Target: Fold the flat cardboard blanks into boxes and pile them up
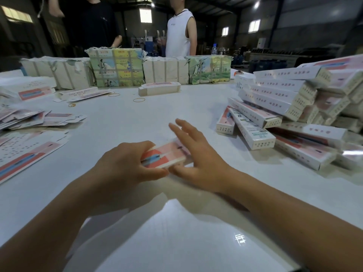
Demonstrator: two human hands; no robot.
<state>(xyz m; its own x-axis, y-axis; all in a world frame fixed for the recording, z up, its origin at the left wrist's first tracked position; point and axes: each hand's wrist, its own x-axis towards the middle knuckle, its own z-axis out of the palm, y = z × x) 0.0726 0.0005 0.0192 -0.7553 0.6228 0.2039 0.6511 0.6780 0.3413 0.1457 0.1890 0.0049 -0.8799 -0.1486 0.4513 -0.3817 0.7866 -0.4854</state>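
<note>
Box (165, 154) (one) between two hands: left (125, 163), right (198, 154).

A pink-and-white box (164, 156) sits partly folded, held above the table centre. Flat blanks (25, 152) lie spread at left; finished boxes (290, 107) are heaped at right.

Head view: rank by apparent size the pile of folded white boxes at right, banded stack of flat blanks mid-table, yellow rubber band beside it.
1. Pile of folded white boxes
2. Banded stack of flat blanks, though it lies farther away
3. Yellow rubber band
</note>
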